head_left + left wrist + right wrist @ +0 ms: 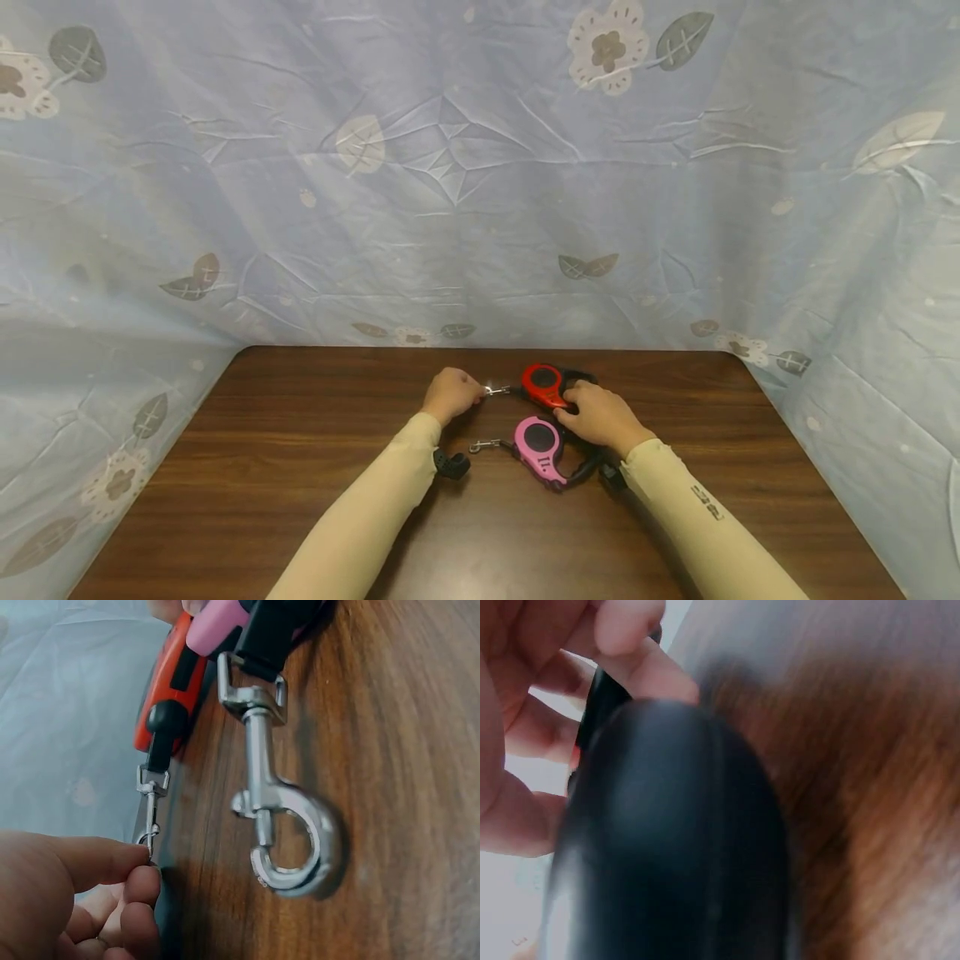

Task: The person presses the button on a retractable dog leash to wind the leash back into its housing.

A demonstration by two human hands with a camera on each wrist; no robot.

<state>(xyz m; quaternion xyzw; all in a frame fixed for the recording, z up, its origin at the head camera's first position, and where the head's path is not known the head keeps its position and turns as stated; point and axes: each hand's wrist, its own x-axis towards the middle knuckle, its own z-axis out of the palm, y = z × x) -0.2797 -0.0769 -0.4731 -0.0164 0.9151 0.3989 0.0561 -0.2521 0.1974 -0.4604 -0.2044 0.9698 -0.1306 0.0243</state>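
A red retractable dog leash with a black handle lies at the back of the table. My left hand pinches the end of its metal snap hook between thumb and forefinger. On the other side, my right hand grips the red leash at its handle end. Nearer to me lies a pink retractable leash, its own snap hook pointing left and untouched. In the right wrist view a black handle, large and blurred, hides part of the grip.
The brown wooden table has rounded back corners. A pale blue curtain with leaf and flower prints hangs behind it and along both sides. Black wrist straps sit at the cuffs of the pale yellow sleeves.
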